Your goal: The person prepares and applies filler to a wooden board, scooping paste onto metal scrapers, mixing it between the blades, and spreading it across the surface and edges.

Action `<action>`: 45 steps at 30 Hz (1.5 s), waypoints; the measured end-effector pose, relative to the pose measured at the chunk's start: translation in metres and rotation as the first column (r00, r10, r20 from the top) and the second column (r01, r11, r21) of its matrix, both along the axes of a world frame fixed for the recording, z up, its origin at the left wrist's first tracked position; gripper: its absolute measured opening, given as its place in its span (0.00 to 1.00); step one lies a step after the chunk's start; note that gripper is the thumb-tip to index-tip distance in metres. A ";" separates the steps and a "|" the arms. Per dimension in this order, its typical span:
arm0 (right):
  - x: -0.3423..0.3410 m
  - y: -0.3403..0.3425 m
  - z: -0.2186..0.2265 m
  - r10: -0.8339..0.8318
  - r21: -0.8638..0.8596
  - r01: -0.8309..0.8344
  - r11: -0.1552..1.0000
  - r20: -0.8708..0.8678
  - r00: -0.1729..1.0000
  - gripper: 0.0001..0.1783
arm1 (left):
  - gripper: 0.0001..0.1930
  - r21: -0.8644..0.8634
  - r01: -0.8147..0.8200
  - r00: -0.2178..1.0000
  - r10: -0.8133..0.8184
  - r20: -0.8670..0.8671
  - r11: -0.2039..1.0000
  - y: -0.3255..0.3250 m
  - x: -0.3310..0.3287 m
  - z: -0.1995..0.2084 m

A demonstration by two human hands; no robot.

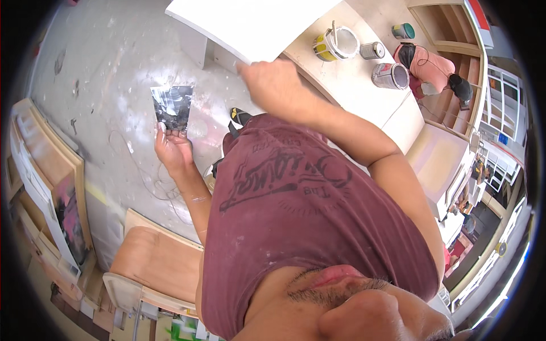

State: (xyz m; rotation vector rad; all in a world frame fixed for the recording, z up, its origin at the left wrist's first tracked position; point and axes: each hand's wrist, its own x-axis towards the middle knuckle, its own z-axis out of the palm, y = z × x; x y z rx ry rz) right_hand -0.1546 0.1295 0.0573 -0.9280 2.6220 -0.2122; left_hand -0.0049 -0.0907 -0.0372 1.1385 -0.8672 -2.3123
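Note:
My left hand [173, 149] grips the lower edge of a dark, glossy flat plate [173, 108] smeared with white paste, thumb and fingers on it. White residue marks the fingertips of that hand. My right hand [276, 85] is at the near corner of a large white panel [250, 25], its fingers curled and slightly blurred. Whether something thin sits in those fingers cannot be made out, as the back of the hand hides it. The panel lies at waist height, its top smooth and bright.
A wooden workbench [364, 108] at the right carries an open paint bucket [327, 48] and tins [392, 77]. Beyond it a person in pink [433, 71] bends at a wooden cabinet frame [449, 25]. A curved wooden piece [153, 258] stands behind left; framed panels [51, 187] lean farther left.

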 end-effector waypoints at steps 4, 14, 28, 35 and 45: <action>0.016 0.010 0.020 -0.104 -0.168 0.113 0.979 0.059 0.993 0.21 | 0.12 -0.063 0.109 0.993 -0.112 -0.038 0.992 -0.002 -0.001 0.008; -0.092 0.130 -0.061 -0.714 -0.871 0.474 -0.128 0.413 0.566 0.16 | 0.13 -0.031 0.284 0.956 -0.285 -0.074 0.958 -0.011 -0.002 0.041; -0.127 0.135 -0.105 -0.572 -0.867 0.354 -0.350 0.497 0.652 0.19 | 0.15 0.319 0.654 0.750 -0.538 -0.384 0.686 -0.020 -0.038 0.047; -0.136 0.146 -0.111 -0.527 -0.898 0.293 -0.329 0.432 0.731 0.18 | 0.18 0.317 0.746 0.662 -0.597 -0.452 0.586 -0.021 -0.041 0.050; -0.045 0.070 -0.068 -0.731 -0.870 0.484 -0.089 0.388 0.562 0.18 | 0.17 0.299 0.754 0.652 -0.616 -0.442 0.584 -0.002 -0.033 0.057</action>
